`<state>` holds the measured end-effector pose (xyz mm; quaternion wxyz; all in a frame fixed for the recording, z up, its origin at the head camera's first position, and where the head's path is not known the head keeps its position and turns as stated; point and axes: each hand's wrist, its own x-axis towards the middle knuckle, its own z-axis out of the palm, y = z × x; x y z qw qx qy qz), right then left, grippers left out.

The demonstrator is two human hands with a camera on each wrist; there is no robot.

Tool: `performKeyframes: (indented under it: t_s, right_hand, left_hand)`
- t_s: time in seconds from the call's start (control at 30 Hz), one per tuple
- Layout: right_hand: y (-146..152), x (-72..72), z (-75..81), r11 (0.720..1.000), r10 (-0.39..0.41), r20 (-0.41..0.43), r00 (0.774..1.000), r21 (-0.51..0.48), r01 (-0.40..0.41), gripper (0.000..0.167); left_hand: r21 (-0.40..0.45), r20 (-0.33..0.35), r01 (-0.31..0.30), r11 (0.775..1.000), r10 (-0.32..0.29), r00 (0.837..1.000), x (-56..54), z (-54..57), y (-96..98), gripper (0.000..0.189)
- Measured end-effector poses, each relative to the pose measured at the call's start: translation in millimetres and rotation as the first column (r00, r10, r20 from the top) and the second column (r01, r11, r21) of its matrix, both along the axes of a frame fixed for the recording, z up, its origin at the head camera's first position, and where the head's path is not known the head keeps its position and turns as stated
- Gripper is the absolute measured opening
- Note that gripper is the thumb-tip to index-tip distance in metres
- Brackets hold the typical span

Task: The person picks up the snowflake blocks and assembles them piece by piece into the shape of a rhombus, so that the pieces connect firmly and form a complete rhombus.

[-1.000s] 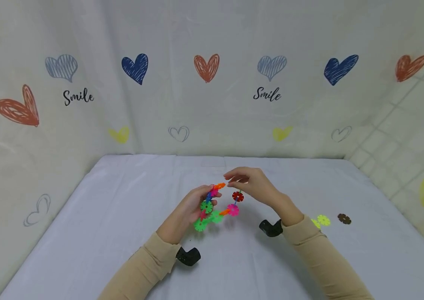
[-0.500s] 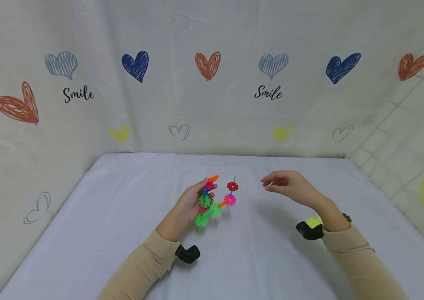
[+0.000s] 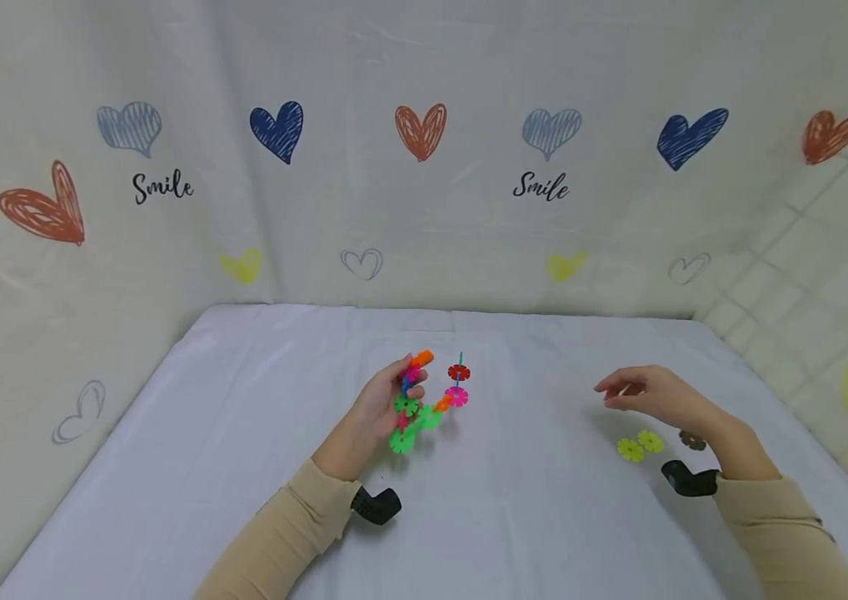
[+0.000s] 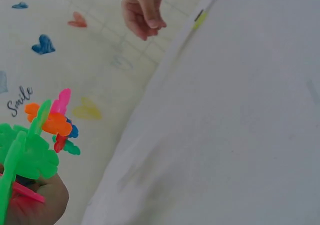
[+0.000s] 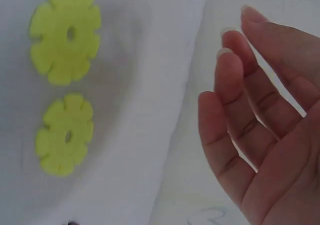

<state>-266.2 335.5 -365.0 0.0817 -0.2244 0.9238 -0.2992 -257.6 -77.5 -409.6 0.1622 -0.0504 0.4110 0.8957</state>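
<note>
My left hand (image 3: 379, 406) grips one side of a chain of interlocking plastic flower discs (image 3: 429, 417) above the table. The chain curves in an open U, with green, pink, blue, orange and red discs joined at their slots. An orange disc (image 3: 421, 358) tops the held side; a red disc (image 3: 459, 372) and a thin green one stand at the free end. My right hand (image 3: 656, 395), its fingers loosely bent and holding nothing, hovers above two yellow discs (image 5: 67, 35) on the table. In the left wrist view, green discs (image 4: 30, 155) partly cover the left hand.
Right of the yellow pair lies a brown disc (image 3: 692, 440), near the right forearm. A white cloth (image 3: 529, 517) covers the table. Behind it hangs a pale curtain (image 3: 469, 217) printed with hearts. Each wrist carries a black camera mount (image 3: 377, 506).
My right hand has moved away from the chain's open end, rightward to the yellow discs. The left hand keeps its grip on the chain, which has shifted slightly left and up.
</note>
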Motion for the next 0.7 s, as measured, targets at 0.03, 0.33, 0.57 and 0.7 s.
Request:
performKeyframes:
  t_s: [0.03,0.33,0.57,0.7]
  right_hand:
    - [7,0.7,-0.5,1.0,-0.012,0.006,1.0,0.027,0.012,0.027]
    - [67,6.5,-6.5,0.989,-0.125,0.114,0.986,0.098,0.114,0.033]
    - [99,11.7,-10.6,0.976,-0.217,0.229,0.949,0.086,0.202,0.041]
    - [108,12.2,-13.8,0.967,-0.252,0.274,0.928,0.118,0.228,0.044]
  left_hand:
    - [0.005,-0.004,-0.004,1.0,0.004,1.0,-0.2,0.6,0.1,0.027]
    - [0.0,0.012,-0.031,1.0,0.031,0.999,0.3,2.8,-0.6,0.035]
    - [-0.017,0.014,-0.033,0.999,0.033,0.999,0.8,1.6,0.7,0.033]
    - [-0.019,0.0,-0.02,1.0,0.02,1.0,1.2,1.3,1.3,0.029]
